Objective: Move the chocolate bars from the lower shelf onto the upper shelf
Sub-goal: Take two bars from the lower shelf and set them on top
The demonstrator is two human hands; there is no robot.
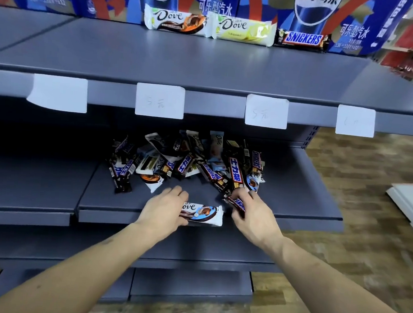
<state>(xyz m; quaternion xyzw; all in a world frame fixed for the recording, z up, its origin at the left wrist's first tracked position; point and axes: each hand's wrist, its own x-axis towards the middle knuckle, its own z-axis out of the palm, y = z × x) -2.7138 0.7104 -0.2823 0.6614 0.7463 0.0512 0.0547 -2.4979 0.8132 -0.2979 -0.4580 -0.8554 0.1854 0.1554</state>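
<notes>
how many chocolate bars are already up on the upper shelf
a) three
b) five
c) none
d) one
a) Three bars lean against the cola boxes on the upper shelf: an orange Dove bar, a yellow-green Dove bar and a Snickers bar.

My left hand grips a white Dove bar, right hand a Snickers bar, near lower shelf edge; pile behind.
</notes>
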